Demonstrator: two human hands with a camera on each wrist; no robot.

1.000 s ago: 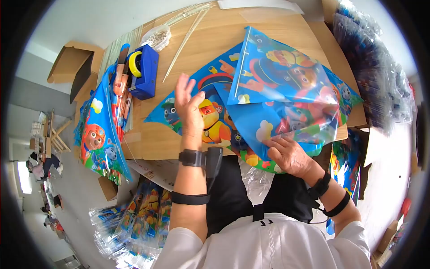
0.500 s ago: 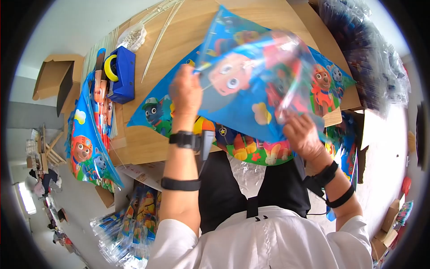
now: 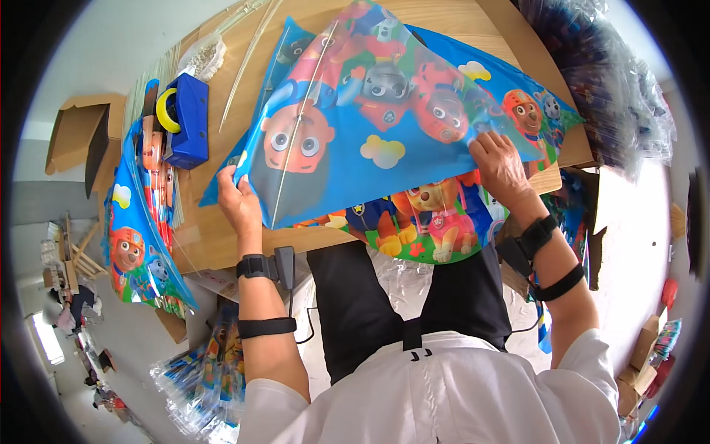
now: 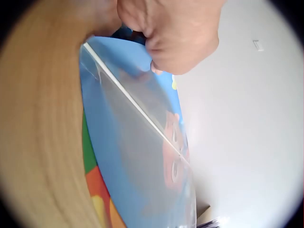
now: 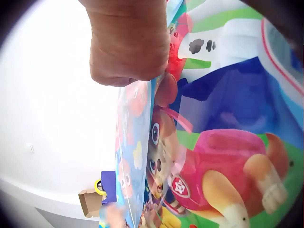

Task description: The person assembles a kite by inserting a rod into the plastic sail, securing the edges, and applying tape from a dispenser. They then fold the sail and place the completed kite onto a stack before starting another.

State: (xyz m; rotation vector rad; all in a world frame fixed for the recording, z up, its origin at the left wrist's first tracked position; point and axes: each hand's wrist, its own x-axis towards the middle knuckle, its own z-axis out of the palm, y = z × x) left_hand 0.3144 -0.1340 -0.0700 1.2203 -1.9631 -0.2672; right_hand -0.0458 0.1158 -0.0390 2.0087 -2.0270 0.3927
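A blue plastic kite [image 3: 340, 174] printed with cartoon characters is held raised and spread over the table, its thin film partly see-through. One white rod [image 3: 299, 122] runs along its left part, and the same rod [image 4: 128, 97] crosses the film in the left wrist view. My left hand [image 3: 240, 203] pinches the kite's left edge. At the right edge, my right hand [image 3: 503, 166] grips the film with curled fingers; its fingertips are hidden in the right wrist view. Underneath lies another printed kite [image 3: 429, 222], overhanging the table's near edge.
Left on the table stand a blue tape dispenser [image 3: 191, 122] with yellow tape and a bowl of small white pieces [image 3: 203, 55]. Folded kites [image 3: 140, 244] hang at the left edge. Clear-bagged packs [image 3: 614, 96] are heaped at the right; more bagged kites [image 3: 203, 385] lie below the table.
My left hand came down and left, going from raised and empty to pinching the kite's edge. The kite is turned over and spread leftward. My right hand kept its grip and moved up.
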